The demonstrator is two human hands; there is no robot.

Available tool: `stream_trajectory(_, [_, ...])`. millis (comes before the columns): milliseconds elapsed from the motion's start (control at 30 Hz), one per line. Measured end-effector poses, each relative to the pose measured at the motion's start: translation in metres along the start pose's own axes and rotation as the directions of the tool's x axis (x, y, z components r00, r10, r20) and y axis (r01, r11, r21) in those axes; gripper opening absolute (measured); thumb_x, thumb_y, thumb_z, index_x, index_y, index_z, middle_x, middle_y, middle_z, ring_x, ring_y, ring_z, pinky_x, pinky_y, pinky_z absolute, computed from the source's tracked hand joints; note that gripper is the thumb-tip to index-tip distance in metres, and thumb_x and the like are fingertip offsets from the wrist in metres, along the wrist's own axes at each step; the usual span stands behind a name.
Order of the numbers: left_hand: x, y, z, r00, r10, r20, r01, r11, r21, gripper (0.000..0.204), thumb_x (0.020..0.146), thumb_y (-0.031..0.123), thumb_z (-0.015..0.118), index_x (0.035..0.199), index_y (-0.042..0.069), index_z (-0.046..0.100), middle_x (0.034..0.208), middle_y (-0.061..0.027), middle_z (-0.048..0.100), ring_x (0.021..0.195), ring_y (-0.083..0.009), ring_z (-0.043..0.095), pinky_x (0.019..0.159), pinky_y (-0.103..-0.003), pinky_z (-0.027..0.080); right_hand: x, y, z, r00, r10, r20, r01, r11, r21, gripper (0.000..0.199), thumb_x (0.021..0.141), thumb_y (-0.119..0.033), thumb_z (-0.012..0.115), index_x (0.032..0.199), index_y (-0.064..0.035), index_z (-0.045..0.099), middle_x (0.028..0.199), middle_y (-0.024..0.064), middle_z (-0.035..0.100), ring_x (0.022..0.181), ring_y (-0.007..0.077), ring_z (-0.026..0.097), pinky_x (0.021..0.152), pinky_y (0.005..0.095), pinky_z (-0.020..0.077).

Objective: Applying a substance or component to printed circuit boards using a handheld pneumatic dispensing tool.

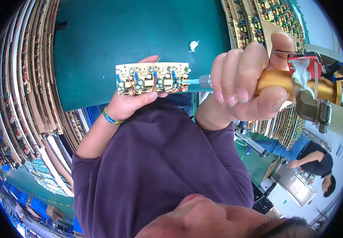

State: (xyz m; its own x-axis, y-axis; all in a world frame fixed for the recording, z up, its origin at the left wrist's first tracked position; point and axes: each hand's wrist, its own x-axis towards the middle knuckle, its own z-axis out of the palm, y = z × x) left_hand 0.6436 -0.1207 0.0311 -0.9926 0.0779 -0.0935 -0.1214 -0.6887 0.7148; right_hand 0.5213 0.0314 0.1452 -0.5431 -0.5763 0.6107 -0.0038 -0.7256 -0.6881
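A cream circuit board panel [163, 68], set with capacitors, yellow transformers and red and blue wires, is gripped from below by my left hand [128, 106], thumb along its near edge. My right hand [243, 75] is closed around a gold, tube-shaped glue dispenser [275, 82] with a metal fitting and hose end smeared with white glue. Its pale blue nozzle [191, 81] points left, its tip among the parts at the panel's right end. Whether the tip touches a part, I cannot tell.
Under the panel lies a green work mat [131, 31], with a white glue blob [194, 46] to the right. Tall stacks of boards on cardboard [40, 75] line the left; more loaded boards [255, 25] stand far right. Another person [314, 160] works at the lower right.
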Motion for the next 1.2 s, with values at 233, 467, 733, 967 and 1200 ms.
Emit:
stream_trajectory(233, [0.007,0.001,0.014,0.997,-0.079,-0.006,0.079,0.994,0.077,0.064,0.083,-0.002,0.062,0.138,0.003,0.028,0.114,-0.0096,0.058,0.097,-0.018,0.062,0.086,-0.031,0.051,0.004,0.001,0.013,0.994,0.101,0.05,-0.099,0.995,-0.027,0.063,0.092,-0.037,0.054,0.14,-0.0087,0.024,0.072,0.0015,0.05,0.053,0.0099,0.048,0.047,0.0223,0.0439])
stream_trajectory(467, [0.014,-0.004,0.022,1.0,0.017,0.026,-0.023,0.965,0.263,0.062,0.081,-0.001,0.065,0.134,0.003,0.034,0.111,-0.0057,0.06,0.097,-0.0104,0.059,0.083,-0.027,0.049,0.001,0.012,0.023,0.99,0.093,0.103,-0.089,0.995,-0.043,0.063,0.09,-0.038,0.057,0.138,-0.0087,0.028,0.068,0.0001,0.049,0.05,0.0092,0.045,0.045,0.0231,0.0413])
stream_trajectory(733, [0.012,-0.001,0.024,1.0,-0.018,0.013,0.013,0.943,0.333,0.061,0.079,0.0,0.067,0.132,0.005,0.037,0.109,-0.002,0.059,0.093,-0.006,0.054,0.074,-0.023,0.047,0.001,0.017,0.024,0.986,0.14,0.087,-0.137,0.99,-0.038,0.057,0.09,-0.036,0.058,0.132,-0.0085,0.033,0.064,-0.0008,0.047,0.049,0.0098,0.044,0.045,0.0245,0.0397])
stream_trajectory(967, [0.012,-0.002,0.025,0.999,-0.031,0.022,0.022,0.947,0.32,0.06,0.08,0.001,0.066,0.132,0.006,0.037,0.11,-0.0022,0.059,0.094,-0.0061,0.054,0.074,-0.023,0.048,0.003,0.025,0.014,0.975,0.094,0.2,-0.097,0.995,0.006,0.051,0.091,-0.035,0.056,0.129,-0.0089,0.034,0.064,-0.001,0.047,0.05,0.0097,0.044,0.045,0.0244,0.0395])
stream_trajectory(1200, [0.013,-0.003,0.025,0.999,-0.037,0.032,0.026,0.952,0.306,0.06,0.08,0.001,0.066,0.133,0.006,0.037,0.112,-0.0027,0.059,0.095,-0.0063,0.055,0.076,-0.023,0.049,0.003,0.022,0.017,0.98,0.086,0.177,-0.083,0.996,-0.023,0.05,0.092,-0.035,0.055,0.129,-0.0087,0.034,0.065,-0.0011,0.047,0.049,0.0096,0.044,0.045,0.024,0.04])
